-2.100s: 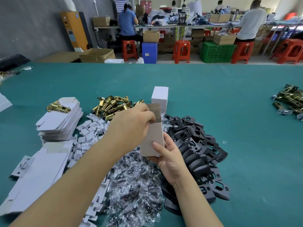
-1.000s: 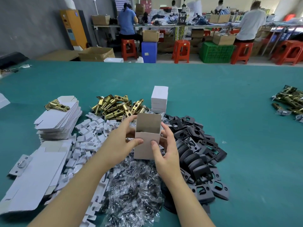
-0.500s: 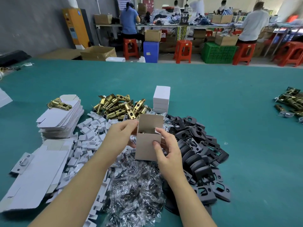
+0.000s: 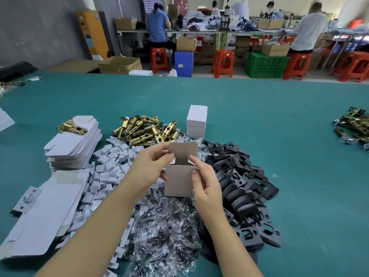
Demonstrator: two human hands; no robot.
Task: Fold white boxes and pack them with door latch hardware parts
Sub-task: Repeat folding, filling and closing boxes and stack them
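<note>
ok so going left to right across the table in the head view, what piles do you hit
stack of flat white box blanks → brass latch pile → stack of closed white boxes → black plates pile → second brass latch pile at the right edge

A packing workshop in a small factory. A wide green tabletop (image 4: 259, 108) carries bulk heaps: brass latches (image 4: 145, 129), black plates (image 4: 239, 176), bagged parts (image 4: 165, 226), flat box blanks (image 4: 73, 144). Behind, workers (image 4: 158, 27) sit on red stools (image 4: 223, 62) at cluttered benches (image 4: 229, 31), among cartons (image 4: 119, 64) and a green crate (image 4: 266, 64).
</note>
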